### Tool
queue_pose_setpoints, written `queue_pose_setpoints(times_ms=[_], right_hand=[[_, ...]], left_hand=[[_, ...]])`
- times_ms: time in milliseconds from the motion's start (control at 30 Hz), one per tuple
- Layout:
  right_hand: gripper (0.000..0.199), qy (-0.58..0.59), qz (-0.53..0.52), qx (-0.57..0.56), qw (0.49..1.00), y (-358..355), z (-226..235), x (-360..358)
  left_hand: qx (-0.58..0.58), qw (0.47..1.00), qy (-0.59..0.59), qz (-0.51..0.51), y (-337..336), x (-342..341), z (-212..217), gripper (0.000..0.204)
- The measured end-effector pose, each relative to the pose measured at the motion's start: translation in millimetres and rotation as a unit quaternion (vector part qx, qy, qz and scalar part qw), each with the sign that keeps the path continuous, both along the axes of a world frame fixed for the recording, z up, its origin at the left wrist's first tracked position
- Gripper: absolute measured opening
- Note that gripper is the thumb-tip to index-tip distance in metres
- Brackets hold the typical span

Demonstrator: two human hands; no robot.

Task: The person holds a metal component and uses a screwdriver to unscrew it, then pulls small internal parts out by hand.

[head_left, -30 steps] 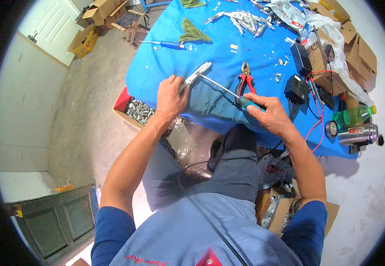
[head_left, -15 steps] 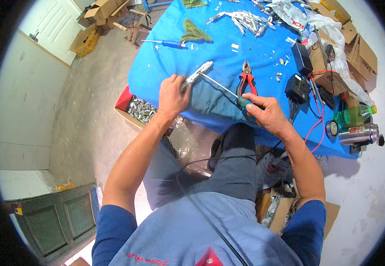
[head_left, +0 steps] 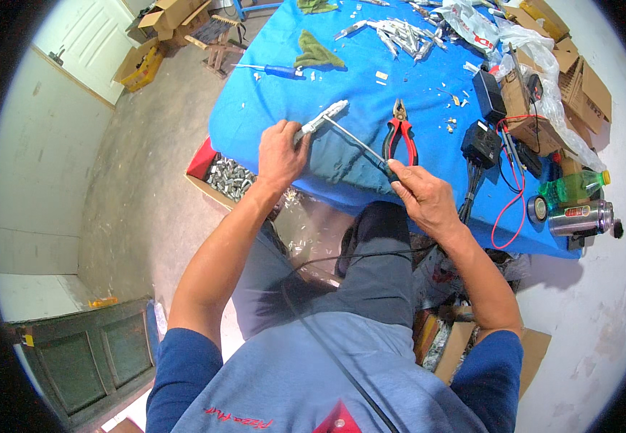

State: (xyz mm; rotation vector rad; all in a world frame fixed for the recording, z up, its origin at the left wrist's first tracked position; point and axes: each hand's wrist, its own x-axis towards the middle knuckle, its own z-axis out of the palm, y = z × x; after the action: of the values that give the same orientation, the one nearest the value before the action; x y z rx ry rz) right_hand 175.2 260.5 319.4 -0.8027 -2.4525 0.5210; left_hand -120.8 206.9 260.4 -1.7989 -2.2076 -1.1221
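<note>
My left hand [head_left: 282, 153] is closed on a slim whitish-silver part [head_left: 325, 117], pressed near the front edge of the blue-covered table. A screwdriver [head_left: 356, 140] is gripped in my right hand [head_left: 425, 193]; its long shaft points up and left, and the tip meets the part. My fingers hide most of its green handle. Just beyond that hand lies a pair of pliers [head_left: 402, 133] with red and black handles, jaws pointing away. A second screwdriver [head_left: 278, 71], with a blue handle, rests farther left.
Similar silver parts [head_left: 404, 35] are heaped at the back. Green cloths [head_left: 318, 52] lie left of them. On the right are black boxes with cables [head_left: 482, 144], a red wire, a green bottle [head_left: 574, 187] and a metal flask [head_left: 580, 219]. A box of small metal pieces [head_left: 230, 178] stands below the left edge.
My right hand has turned around the screwdriver handle, and its forearm has shifted slightly. The screwdriver tip stays at the part, which my left hand holds nearly still.
</note>
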Motion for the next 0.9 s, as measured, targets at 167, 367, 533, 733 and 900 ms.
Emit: queue_pose_setpoints(times_ms=[167,367,533,733,900], right_hand=[[0.038,0.019,0.023,-0.039,0.999,8,-1,-4],[0.041,0.073,0.054,-0.143,0.986,13,-6,-8],[0.04,0.045,0.016,-0.339,0.94,18,7,-8],[0.043,0.135,-0.04,-0.717,0.682,28,16,-3],[0.043,0.109,-0.083,-0.621,0.772,7,12,-12]], left_hand=[[0.037,0.999,0.003,0.001,2,6,4,0.018],[0.034,0.999,0.008,-0.011,3,3,3,0.017],[0.008,1.0,0.009,-0.009,1,3,4,0.019],[0.005,1.0,0.013,-0.013,-2,5,5,0.019],[0.019,0.999,0.028,-0.012,0,4,4,0.018]])
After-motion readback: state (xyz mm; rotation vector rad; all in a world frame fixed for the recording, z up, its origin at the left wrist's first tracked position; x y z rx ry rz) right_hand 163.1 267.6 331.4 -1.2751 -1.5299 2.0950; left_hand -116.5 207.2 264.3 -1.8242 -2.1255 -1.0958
